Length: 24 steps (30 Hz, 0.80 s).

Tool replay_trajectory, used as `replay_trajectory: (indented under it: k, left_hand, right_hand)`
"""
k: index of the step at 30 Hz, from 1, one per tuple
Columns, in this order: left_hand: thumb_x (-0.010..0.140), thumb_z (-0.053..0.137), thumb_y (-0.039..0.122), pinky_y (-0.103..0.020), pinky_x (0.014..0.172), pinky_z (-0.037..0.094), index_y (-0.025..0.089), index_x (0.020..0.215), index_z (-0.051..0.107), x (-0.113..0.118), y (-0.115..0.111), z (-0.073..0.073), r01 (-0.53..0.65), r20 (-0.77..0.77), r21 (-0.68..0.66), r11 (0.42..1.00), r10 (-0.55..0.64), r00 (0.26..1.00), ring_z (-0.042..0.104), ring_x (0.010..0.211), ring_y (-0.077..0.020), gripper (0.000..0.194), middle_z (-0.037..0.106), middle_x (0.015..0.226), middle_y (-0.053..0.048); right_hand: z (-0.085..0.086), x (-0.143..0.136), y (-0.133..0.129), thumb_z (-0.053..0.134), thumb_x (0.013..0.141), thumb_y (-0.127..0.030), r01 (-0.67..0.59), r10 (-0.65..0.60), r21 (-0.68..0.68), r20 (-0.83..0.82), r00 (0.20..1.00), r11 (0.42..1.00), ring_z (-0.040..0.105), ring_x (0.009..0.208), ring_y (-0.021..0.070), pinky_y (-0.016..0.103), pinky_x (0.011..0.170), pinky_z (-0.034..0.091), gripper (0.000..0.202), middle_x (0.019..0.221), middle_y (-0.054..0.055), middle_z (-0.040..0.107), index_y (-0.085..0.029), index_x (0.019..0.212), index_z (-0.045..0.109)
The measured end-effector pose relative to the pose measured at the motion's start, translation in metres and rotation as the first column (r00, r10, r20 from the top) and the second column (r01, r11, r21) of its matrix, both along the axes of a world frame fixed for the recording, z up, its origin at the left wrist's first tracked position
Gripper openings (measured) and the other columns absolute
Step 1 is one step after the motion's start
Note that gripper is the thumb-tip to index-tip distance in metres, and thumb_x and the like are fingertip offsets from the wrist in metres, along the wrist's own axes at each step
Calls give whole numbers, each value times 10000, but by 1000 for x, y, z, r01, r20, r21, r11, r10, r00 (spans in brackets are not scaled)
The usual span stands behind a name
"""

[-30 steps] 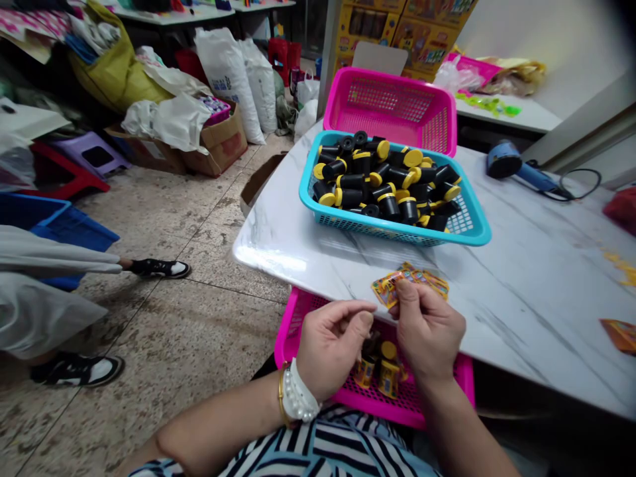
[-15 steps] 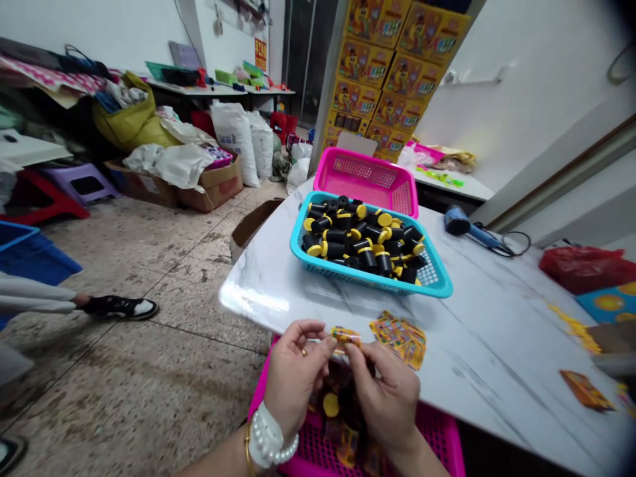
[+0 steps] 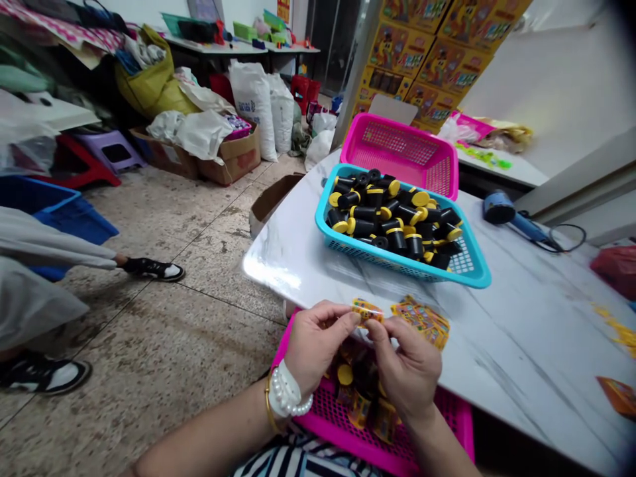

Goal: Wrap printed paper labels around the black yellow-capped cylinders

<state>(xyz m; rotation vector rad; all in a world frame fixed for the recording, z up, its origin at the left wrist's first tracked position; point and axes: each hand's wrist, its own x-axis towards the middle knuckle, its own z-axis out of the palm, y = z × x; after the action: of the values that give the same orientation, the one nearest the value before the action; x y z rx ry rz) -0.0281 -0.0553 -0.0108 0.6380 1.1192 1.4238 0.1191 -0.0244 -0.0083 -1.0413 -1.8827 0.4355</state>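
Between both hands is a small glossy yellow printed label sleeve (image 3: pixel 368 310), pinched by thumbs and fingertips. My left hand (image 3: pixel 320 341) closes on its left end, and my right hand (image 3: pixel 410 361) grips its lower right edge. Just beyond the right hand, a fanned pile of similar labels (image 3: pixel 424 321) lies on the table. Below the hands sits a pink basket (image 3: pixel 328 414) with several black, yellow-capped containers (image 3: pixel 360 407) wearing such labels; the hands partly hide it. Farther back, a blue basket (image 3: pixel 402 268) is heaped with unlabelled black containers with yellow caps (image 3: pixel 395 222).
A pink basket (image 3: pixel 400 146) stands behind the blue one. On the table's right lies a blue heat gun (image 3: pixel 517 215), its cord trailing. Yellow printed boxes (image 3: pixel 442 59) are stacked at the back. To the left, a person's leg and shoe (image 3: pixel 154 268) show beside a blue crate (image 3: pixel 74 215).
The view has shifted, so the table and baskets appear farther right. Both hands still pinch the label sleeve, which looks slightly more turned toward me.
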Motion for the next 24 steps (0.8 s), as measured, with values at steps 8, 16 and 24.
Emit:
replay_trajectory:
  k: [8,16,24]
  left_hand:
    - [687,881,423,-198,526,437,132,779,818,-17,8,4,66,36,-119,991,-63,997,543,524,-91,312,643,569,-18]
    - [576,934,469,-137,367,220,100,815,766,-23,12,16,101,139,-175,979,-77,987,391,353,-23,471,579,471,27]
    - [560,957,359,-111,346,193,117,745,676,-25,19,23,231,286,-191,954,-171,943,402,382,-16,415,556,470,46]
  right_hand:
    - [7,-2,10,637,956,-222,-155,142,80,143,979,985,567,520,121,243,516,425,220,588,-15,609,-205,742,682]
    - [74,35,126,636,913,-428,364,-344,62,503,792,929,709,795,287,394,712,515,312,856,84,767,-217,1120,733]
    - [72,52,170,765,753,-284,311,-187,-216,452,872,926,618,687,195,337,676,485,246,748,11,670,-222,961,648]
